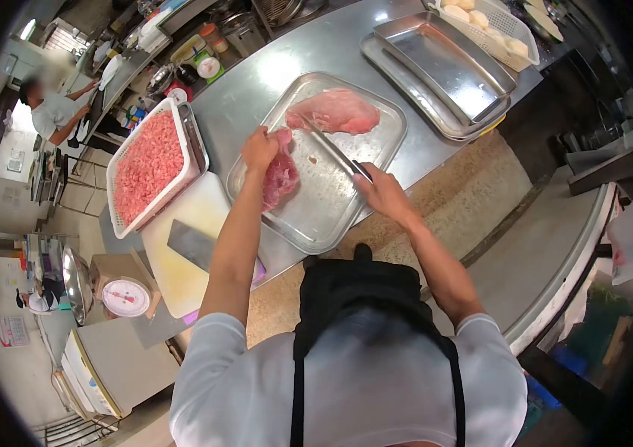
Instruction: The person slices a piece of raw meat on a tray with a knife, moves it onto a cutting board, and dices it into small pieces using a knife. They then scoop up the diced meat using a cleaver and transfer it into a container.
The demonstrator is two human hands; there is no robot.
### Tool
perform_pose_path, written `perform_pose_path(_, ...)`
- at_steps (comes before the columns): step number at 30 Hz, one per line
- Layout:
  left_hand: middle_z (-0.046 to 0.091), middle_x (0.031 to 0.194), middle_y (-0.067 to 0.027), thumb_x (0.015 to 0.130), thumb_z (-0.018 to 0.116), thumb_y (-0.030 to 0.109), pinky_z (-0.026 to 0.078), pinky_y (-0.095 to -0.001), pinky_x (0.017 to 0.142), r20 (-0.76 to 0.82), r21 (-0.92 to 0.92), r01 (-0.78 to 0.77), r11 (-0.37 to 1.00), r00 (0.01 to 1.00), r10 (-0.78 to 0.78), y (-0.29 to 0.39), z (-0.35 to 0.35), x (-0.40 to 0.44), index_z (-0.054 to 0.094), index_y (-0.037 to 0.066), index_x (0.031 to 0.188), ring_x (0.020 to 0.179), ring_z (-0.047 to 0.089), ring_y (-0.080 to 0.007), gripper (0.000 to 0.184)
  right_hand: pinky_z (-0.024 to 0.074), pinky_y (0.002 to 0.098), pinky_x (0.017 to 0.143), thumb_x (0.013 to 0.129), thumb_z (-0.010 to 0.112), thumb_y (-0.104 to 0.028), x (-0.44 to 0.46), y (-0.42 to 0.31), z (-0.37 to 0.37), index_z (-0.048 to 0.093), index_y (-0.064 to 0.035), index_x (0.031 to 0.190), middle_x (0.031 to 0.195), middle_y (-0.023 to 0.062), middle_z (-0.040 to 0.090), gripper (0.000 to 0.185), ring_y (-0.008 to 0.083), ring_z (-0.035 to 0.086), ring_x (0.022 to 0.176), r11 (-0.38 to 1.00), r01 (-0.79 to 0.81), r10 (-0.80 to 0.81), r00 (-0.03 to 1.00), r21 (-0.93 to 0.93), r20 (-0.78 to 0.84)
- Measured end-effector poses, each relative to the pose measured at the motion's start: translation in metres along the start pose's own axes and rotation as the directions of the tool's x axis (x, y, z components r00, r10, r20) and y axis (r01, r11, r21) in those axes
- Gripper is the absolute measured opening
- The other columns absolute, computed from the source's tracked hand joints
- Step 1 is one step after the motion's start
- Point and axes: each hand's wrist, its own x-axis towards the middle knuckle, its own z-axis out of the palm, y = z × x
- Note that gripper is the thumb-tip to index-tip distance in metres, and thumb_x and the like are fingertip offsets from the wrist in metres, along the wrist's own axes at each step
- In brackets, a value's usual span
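Observation:
A shallow metal tray [331,194] lies on the steel table with two pieces of raw meat in it. My left hand [260,150] has its fingers closed on the top end of the darker piece of meat [280,177], at the tray's left side. In my right hand [383,195] is a knife [337,153] with a dark handle and a long narrow blade. Its blade points up and left, with the tip at the larger pink piece of meat [342,112]. Whether the tip touches that meat I cannot tell.
A white basket of ground meat [151,167] stands left, near a cutting board [175,264] with a cleaver [191,244]. Stacked metal trays [443,67] and a basket of pale food [514,45] sit back right. Another person [55,112] works at the far left counter.

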Motion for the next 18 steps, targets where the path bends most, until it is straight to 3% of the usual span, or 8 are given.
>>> perform_pose_path(7, 0.074, 0.114, -0.0186, 0.087, 0.061, 0.032, 0.050, -0.0501, 0.099, -0.007, -0.105, 0.006, 0.994, 1.000, -0.007, -0.008, -0.005, -0.003, 0.073, 0.010, 0.120, 0.112, 0.066, -0.0401, 0.042, 0.0523, 0.0464, 0.083, 0.104, 0.058, -0.032, 0.007, -0.020, -0.003, 0.064, 0.0021, 0.124, 0.092, 0.0237, 0.072, 0.040, 0.0428, 0.070, 0.088, 0.999, 0.004, -0.004, 1.000, 0.042, -0.015)
perform_pose_path(10, 0.074, 0.114, -0.0193, 0.086, 0.062, 0.031, 0.051, -0.0495, 0.099, -0.007, -0.115, 0.007, 0.993, 1.000, -0.008, -0.004, -0.006, -0.005, 0.074, 0.009, 0.118, 0.112, 0.066, -0.0403, 0.040, 0.0528, 0.0409, 0.066, 0.106, 0.056, -0.033, 0.033, 0.012, 0.004, 0.062, -0.0005, 0.125, 0.081, 0.0146, 0.068, 0.038, 0.0293, 0.066, 0.068, 0.993, -0.084, 0.074, 0.991, 0.084, 0.113)
perform_pose_path(13, 0.074, 0.115, -0.0203, 0.085, 0.064, 0.031, 0.051, -0.0496, 0.099, -0.021, -0.144, -0.004, 0.990, 1.000, 0.001, -0.008, -0.004, -0.003, 0.074, 0.009, 0.117, 0.113, 0.066, -0.0411, 0.040, 0.0431, 0.0317, 0.047, 0.108, 0.053, -0.036, 0.020, -0.007, -0.014, 0.062, -0.0056, 0.120, 0.072, 0.0033, 0.059, 0.034, 0.0137, 0.052, 0.054, 0.747, -0.456, 0.345, 0.888, 0.483, 0.306)
perform_pose_path(14, 0.074, 0.115, -0.0206, 0.084, 0.065, 0.031, 0.051, -0.0497, 0.099, -0.023, -0.159, -0.011, 0.987, 1.000, 0.008, -0.009, -0.002, -0.004, 0.074, 0.008, 0.117, 0.114, 0.066, -0.0415, 0.040, 0.0321, 0.0257, 0.040, 0.109, 0.053, -0.039, 0.007, -0.012, -0.012, 0.062, -0.0096, 0.113, 0.069, -0.0017, 0.052, 0.031, 0.0060, 0.045, 0.049, 0.694, -0.416, 0.343, 0.909, 0.588, 0.237)
perform_pose_path(18, 0.073, 0.114, -0.0218, 0.084, 0.067, 0.029, 0.050, -0.0502, 0.099, 0.017, -0.181, -0.001, 0.983, 1.000, 0.004, -0.009, -0.002, 0.003, 0.074, 0.007, 0.115, 0.112, 0.066, -0.0425, 0.038, 0.0342, 0.0255, 0.041, 0.109, 0.052, -0.040, -0.049, 0.011, -0.008, 0.060, -0.0098, 0.116, 0.069, -0.0012, 0.054, 0.031, 0.0077, 0.046, 0.049, 0.681, -0.320, 0.366, 0.928, 0.659, 0.072)
